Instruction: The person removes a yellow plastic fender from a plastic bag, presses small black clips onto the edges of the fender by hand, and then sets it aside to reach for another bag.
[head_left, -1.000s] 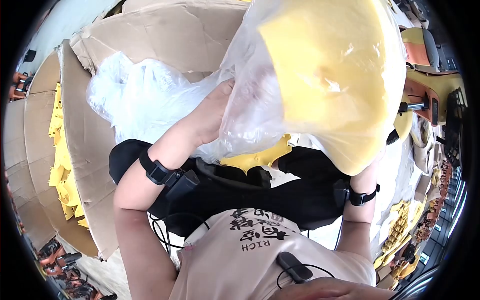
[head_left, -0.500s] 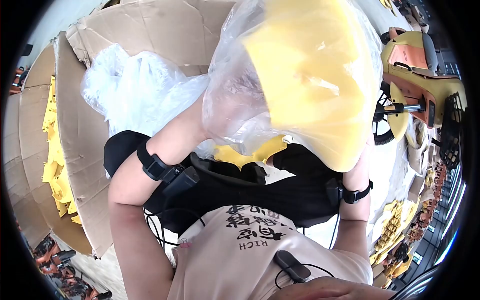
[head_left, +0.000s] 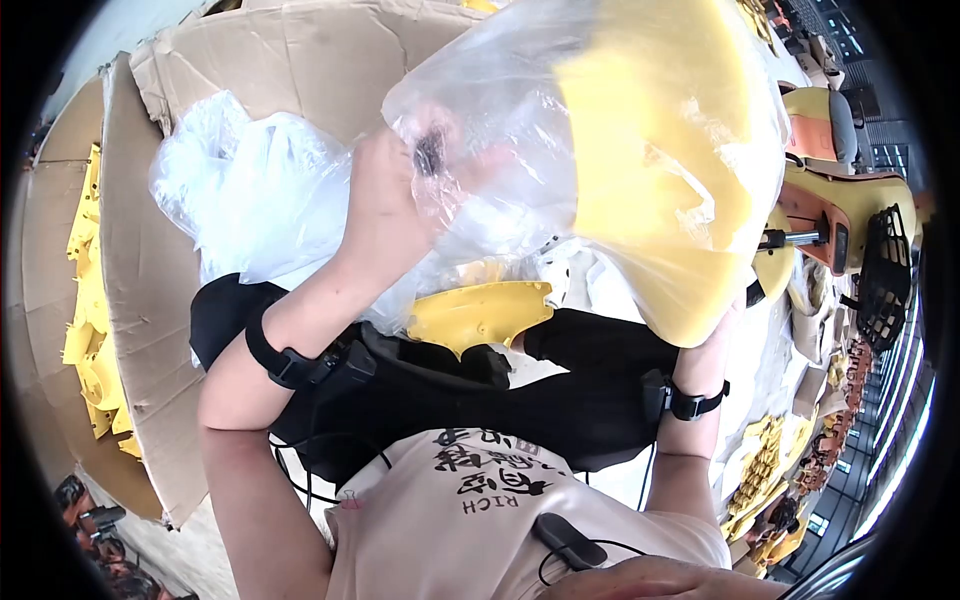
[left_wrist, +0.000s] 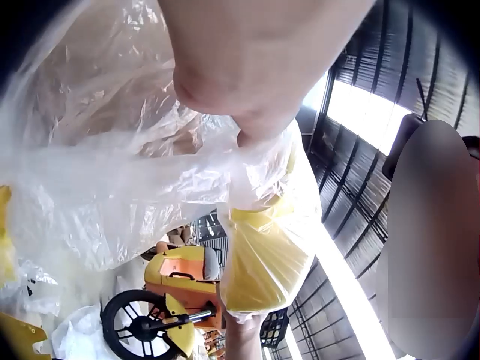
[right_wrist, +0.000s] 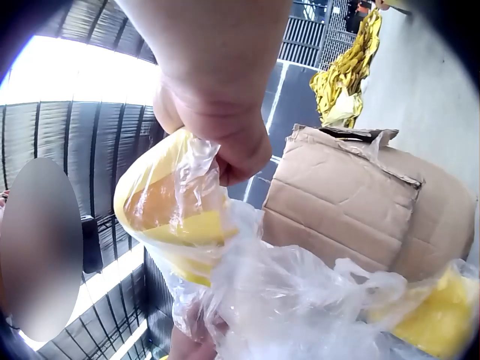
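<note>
Reaching up and forward with a bent elbow, your left hand (head_left: 395, 185) meets the mouth side of the clear plastic bag (head_left: 500, 95); the film blurs its fingers, so whether they grip can't be told. The bag, crinkled and glossy, hangs raised over your lap around a smooth, curved yellow panel (head_left: 655, 150). At its lower right end, your right hand (head_left: 712, 345) clamps the bag, fingers curled.

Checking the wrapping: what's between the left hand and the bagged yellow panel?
The head view shows clear plastic film between left hand and yellow panel.
</note>
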